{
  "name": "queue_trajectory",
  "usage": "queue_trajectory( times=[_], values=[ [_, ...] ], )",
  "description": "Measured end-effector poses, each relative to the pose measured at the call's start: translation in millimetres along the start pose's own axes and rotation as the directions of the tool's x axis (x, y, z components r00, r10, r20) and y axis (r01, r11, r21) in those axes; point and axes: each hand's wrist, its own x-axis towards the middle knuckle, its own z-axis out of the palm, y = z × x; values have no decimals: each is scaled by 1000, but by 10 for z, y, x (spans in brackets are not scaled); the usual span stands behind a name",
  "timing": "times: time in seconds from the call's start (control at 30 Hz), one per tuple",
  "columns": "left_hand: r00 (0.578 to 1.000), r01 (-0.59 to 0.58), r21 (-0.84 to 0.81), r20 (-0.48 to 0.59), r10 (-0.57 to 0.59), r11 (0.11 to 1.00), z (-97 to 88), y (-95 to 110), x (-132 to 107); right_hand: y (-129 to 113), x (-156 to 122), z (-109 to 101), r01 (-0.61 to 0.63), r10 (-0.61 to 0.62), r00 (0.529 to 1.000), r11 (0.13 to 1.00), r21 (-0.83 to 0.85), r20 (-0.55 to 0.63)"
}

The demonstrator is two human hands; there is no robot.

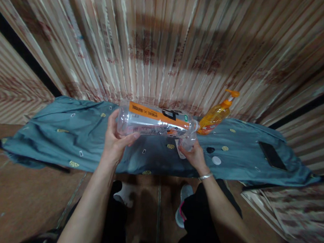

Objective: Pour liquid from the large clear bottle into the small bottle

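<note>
My left hand (pixel 116 138) grips the base end of a large clear plastic bottle (pixel 159 121) with an orange and silver label. The bottle lies nearly level in the air, its neck pointing right. My right hand (pixel 193 153) is wrapped round a small clear plastic container (pixel 188 139), which is at the big bottle's mouth; whether they touch I cannot tell. Just behind stands an orange pump bottle (pixel 215 117) with amber liquid inside. A small pale item (pixel 180 149), partly covered by my right hand, shows beside the container.
A blue-green cloth (pixel 91 141) with yellow prints covers the narrow table. On it lie a white cap (pixel 216 160), a dark cap-like piece (pixel 210 150) and a black phone (pixel 272 155). Striped, printed sheeting (pixel 168 61) hangs close behind; dark poles (pixel 23 47) flank the sides.
</note>
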Motion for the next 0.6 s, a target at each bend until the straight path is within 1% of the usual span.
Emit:
queue_trajectory(
  times=[0.23,0.43,0.6],
  values=[
    [1000,-6,13,-1,6,1000,-17,-23,1,-28,3,-18,1,-1,1000,1000,-17,7],
    [1000,13,14,-12,-13,1000,-2,-1,2,-85,1,-27,-47,48,999,998,-44,16],
    [999,24,3,-26,-24,1000,14,2,-4,-66,6,-21,-22,22,1000,1000,-17,14]
  ],
)
